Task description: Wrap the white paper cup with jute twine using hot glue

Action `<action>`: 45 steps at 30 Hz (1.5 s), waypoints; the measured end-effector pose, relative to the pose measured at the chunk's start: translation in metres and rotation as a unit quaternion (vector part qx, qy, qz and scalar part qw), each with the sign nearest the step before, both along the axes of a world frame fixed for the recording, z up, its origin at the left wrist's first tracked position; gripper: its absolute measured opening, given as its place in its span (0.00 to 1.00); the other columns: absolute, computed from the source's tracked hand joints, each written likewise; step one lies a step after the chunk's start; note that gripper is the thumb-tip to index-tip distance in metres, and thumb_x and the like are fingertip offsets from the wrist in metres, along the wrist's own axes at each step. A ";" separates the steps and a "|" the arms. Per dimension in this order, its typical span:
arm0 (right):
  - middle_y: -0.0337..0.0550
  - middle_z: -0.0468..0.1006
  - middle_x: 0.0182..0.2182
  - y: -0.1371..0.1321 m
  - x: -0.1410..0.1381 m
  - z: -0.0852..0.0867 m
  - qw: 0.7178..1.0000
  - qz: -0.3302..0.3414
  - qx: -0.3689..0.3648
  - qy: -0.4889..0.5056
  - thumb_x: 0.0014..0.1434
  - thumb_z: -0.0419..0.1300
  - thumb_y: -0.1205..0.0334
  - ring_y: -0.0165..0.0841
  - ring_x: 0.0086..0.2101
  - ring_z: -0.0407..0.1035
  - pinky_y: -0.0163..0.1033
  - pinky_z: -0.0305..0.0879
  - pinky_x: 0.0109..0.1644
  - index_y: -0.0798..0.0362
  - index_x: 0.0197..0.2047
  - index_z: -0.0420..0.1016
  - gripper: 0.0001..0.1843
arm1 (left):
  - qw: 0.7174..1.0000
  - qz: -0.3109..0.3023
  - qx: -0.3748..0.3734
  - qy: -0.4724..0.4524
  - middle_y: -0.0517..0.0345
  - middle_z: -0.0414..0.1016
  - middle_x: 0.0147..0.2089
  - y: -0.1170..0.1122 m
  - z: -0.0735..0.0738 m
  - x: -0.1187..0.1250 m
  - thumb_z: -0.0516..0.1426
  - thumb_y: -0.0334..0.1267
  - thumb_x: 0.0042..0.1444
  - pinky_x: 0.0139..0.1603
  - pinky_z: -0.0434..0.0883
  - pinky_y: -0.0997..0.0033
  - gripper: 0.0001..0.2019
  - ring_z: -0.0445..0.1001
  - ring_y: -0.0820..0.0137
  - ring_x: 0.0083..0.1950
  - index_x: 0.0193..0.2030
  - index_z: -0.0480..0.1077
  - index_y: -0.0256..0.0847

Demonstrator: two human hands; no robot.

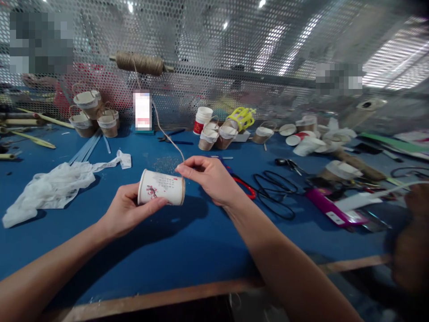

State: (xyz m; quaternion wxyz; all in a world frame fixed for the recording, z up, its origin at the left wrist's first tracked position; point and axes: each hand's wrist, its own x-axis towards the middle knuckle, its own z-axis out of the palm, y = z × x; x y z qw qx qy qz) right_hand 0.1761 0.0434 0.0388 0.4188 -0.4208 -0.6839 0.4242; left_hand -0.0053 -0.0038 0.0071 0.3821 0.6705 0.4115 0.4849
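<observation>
My left hand [125, 210] is closed around a white paper cup [161, 188] with a red flower print, held on its side above the blue table [187, 250]. My right hand [209, 176] pinches a strand of jute twine [166, 134] at the cup's bottom rim. The twine runs up and back to a spool of twine [139, 62] mounted on a rod against the perforated metal screen [214, 53].
Twine-wrapped cups [92, 116] stand at the back left, more cups [217, 134] at the back middle and right. Crumpled white plastic [53, 185] lies left. Red-handled scissors [243, 185], black wire loops [275, 192] and a magenta tool [330, 208] lie right. Another person's hand [412, 237] shows at the right edge.
</observation>
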 end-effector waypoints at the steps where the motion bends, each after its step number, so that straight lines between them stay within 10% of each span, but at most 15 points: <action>1: 0.36 0.73 0.24 0.000 0.000 -0.001 1.000 0.002 -0.003 0.001 0.47 0.61 0.58 0.26 0.27 0.63 0.34 0.59 0.34 0.54 0.26 0.73 0.08 | 1.000 0.002 0.000 0.003 0.59 0.76 0.24 0.000 0.000 0.000 0.60 0.33 0.43 0.22 0.67 0.79 0.04 0.68 0.75 0.22 0.29 0.75 0.36; 45: 0.36 0.72 0.24 -0.002 -0.002 0.000 1.000 -0.004 -0.001 0.022 0.46 0.62 0.60 0.25 0.27 0.63 0.34 0.59 0.35 0.55 0.25 0.73 0.06 | 1.000 -0.009 0.008 0.019 0.60 0.75 0.23 0.000 0.002 0.000 0.60 0.34 0.44 0.24 0.67 0.78 0.03 0.68 0.74 0.23 0.25 0.73 0.36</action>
